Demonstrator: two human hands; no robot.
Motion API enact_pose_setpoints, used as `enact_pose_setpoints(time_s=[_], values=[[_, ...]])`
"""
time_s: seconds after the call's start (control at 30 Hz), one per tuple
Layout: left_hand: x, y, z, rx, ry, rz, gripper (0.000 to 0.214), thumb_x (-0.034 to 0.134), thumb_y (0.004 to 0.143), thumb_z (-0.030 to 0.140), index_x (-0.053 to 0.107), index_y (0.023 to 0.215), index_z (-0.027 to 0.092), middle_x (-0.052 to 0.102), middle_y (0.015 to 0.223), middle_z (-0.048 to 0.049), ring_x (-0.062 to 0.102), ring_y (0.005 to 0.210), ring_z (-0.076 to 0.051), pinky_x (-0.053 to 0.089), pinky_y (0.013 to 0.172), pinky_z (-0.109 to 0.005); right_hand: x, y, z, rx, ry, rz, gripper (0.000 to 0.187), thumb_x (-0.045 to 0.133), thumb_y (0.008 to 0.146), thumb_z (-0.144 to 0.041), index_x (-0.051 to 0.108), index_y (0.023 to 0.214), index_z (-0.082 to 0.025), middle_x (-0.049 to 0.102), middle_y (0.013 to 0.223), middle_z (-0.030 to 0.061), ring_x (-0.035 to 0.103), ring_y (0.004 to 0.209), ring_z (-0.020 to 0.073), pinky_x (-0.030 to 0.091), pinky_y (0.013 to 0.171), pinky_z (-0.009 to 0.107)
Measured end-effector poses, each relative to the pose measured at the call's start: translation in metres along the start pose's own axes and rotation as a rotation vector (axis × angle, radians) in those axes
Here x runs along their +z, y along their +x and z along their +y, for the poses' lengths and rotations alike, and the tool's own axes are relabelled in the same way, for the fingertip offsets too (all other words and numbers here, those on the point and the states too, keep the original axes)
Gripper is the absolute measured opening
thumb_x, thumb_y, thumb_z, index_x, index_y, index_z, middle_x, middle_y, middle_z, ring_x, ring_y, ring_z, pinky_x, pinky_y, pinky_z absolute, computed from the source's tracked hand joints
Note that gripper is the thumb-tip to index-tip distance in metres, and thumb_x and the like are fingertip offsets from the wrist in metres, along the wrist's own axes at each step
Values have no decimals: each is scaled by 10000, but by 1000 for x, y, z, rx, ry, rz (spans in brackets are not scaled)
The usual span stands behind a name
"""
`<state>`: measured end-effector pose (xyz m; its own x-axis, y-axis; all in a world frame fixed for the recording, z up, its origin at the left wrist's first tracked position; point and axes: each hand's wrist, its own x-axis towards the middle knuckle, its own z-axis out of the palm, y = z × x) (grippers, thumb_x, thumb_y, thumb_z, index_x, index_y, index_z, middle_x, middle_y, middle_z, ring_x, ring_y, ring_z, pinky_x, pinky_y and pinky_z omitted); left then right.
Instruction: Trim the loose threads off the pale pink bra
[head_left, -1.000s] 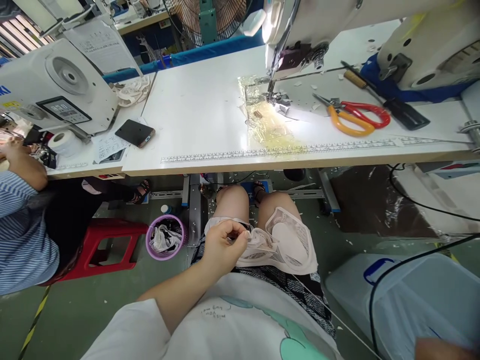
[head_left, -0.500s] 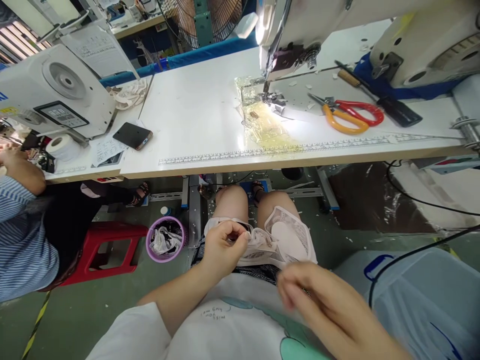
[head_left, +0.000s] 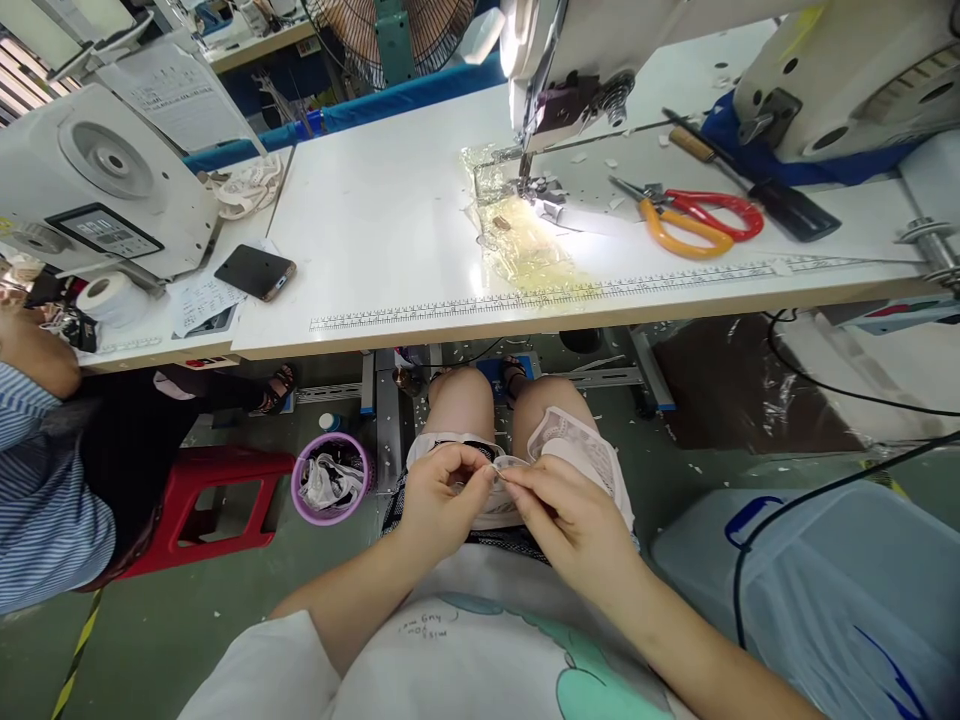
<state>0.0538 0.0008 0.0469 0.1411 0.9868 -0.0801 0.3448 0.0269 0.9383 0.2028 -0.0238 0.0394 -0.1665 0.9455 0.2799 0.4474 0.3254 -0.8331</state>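
A pale lace fabric piece [head_left: 577, 450] lies across my lap, below the edge of the white sewing table [head_left: 375, 230]. My left hand [head_left: 442, 495] is closed, pinching the near edge of that fabric. My right hand [head_left: 570, 520] meets it from the right, its fingertips pinched on the same edge, so both hands touch over my knees. The part of the fabric under my hands is hidden.
A sewing machine [head_left: 600, 60] stands on the table's far right, with orange-and-red scissors [head_left: 690, 220] beside it. A black phone [head_left: 255, 272] lies left. A purple waste basket [head_left: 330, 480] and red stool [head_left: 217, 495] stand on the floor. A co-worker in stripes [head_left: 37, 500] sits left. A translucent bin [head_left: 825, 590] is right.
My right hand came up from the lower right and now pinches the fabric beside my left hand. The left hand stayed on my lap.
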Motion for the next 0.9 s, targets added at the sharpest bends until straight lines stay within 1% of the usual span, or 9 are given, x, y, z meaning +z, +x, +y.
enact_pose_setpoints(time_s=[0.13,0.43,0.67,0.9], values=[[-1,0,0,-12,-8,-6,127,540,731,241,583,660,145,576,634,-27,519,580,-120,428,535,-218,-1,1,0,13,-4,-20,212,436,846,-152,635,917,-153,532,694,45,546,622,134,467,522,244],[-1,0,0,-26,-30,-29,138,534,746,250,584,680,139,566,638,-26,504,581,-114,410,533,-213,-6,4,-1,-14,-1,-49,219,441,844,-132,638,937,-157,524,696,46,539,628,130,472,534,243],[-1,1,1,-26,-28,-34,137,540,746,251,585,681,138,572,628,-26,507,573,-114,412,532,-212,-9,5,-2,-2,-29,-87,230,424,857,-162,641,933,-171,519,679,37,538,607,128,474,524,245],[-2,0,0,-18,-10,-34,141,547,750,261,584,679,145,572,634,-27,514,583,-119,417,536,-216,-11,5,-4,-17,-29,-73,224,428,859,-178,638,937,-175,530,684,41,545,607,130,482,528,246]])
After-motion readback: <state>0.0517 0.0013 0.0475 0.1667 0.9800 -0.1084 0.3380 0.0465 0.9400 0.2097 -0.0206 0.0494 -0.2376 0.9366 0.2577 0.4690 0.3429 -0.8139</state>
